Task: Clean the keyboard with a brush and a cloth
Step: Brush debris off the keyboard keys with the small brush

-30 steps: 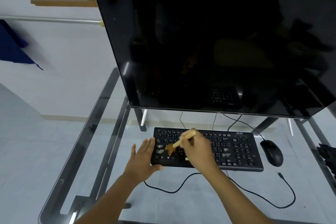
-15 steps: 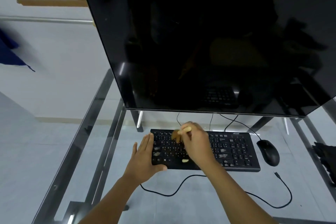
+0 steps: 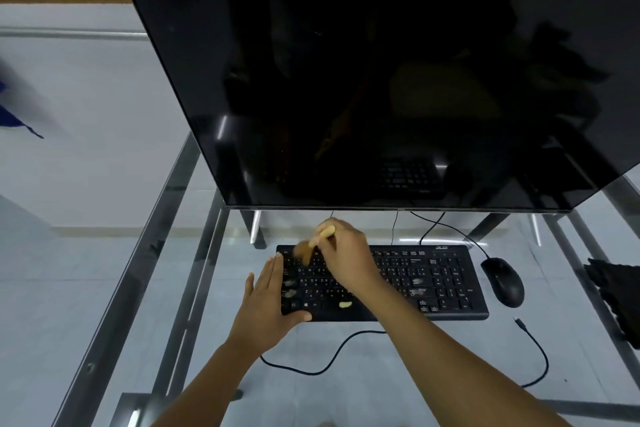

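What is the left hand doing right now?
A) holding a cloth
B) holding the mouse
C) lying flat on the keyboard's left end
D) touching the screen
C: the left hand lies with straight fingers on the left end of the keyboard.

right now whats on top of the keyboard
On the keyboard: pale debris, the left hand steadying its edge, the right hand brushing with a brush. Keys beneath the hands are hidden.

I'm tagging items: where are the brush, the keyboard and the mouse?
brush (image 3: 323, 234), head view, pale handle.
keyboard (image 3: 450, 282), head view, number pad.
mouse (image 3: 504, 281), head view, top shell.
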A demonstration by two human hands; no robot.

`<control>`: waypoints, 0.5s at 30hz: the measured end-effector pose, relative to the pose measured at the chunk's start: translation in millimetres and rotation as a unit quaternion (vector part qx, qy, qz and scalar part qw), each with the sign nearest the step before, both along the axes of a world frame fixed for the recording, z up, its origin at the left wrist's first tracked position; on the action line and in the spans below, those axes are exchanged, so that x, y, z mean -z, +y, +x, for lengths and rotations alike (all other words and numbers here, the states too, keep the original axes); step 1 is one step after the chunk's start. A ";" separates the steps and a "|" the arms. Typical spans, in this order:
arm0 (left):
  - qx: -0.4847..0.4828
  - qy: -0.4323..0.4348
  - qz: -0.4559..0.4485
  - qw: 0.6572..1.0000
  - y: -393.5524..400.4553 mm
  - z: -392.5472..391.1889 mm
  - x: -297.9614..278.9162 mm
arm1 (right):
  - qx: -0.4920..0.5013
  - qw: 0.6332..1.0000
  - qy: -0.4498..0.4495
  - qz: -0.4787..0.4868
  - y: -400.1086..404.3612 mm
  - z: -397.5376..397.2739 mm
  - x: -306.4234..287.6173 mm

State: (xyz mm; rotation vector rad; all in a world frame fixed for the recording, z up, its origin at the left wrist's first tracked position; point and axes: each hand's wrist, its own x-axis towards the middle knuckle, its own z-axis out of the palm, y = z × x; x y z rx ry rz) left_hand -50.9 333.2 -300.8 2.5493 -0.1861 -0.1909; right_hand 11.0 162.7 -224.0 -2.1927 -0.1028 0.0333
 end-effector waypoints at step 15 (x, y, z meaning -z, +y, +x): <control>0.032 -0.034 0.013 0.999 -3.8 4.6 -9.7 | -0.049 0.997 0.025 -0.059 -18.4 7.2 -4.2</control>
